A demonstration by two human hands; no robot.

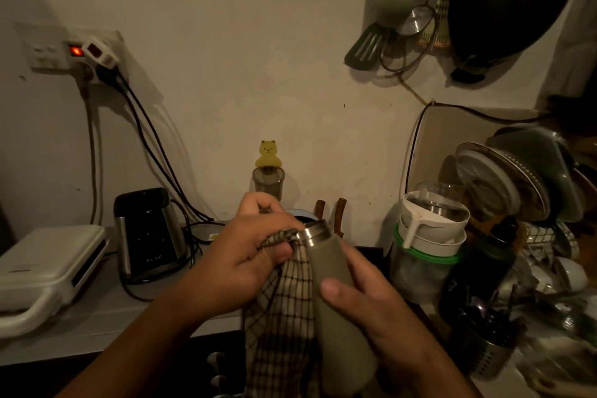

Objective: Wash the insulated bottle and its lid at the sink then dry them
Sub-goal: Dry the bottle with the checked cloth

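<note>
The insulated bottle [336, 310] is grey-green with a steel neck and has no lid on; it tilts with its mouth pointing up and to the left. My right hand [371, 304] grips its body from the right, thumb across the front. My left hand [258, 252] grips a checked cloth [281, 326] bunched against the steel neck, and the rest of the cloth hangs down beside the bottle. I cannot pick out the lid in this dim view.
A white sandwich maker [42, 271] and a black kettle [147, 233] sit on the counter at left, cables trailing from a wall socket [77, 53]. A crowded dish rack [504, 236] fills the right. A wok [510, 0] and utensils hang above.
</note>
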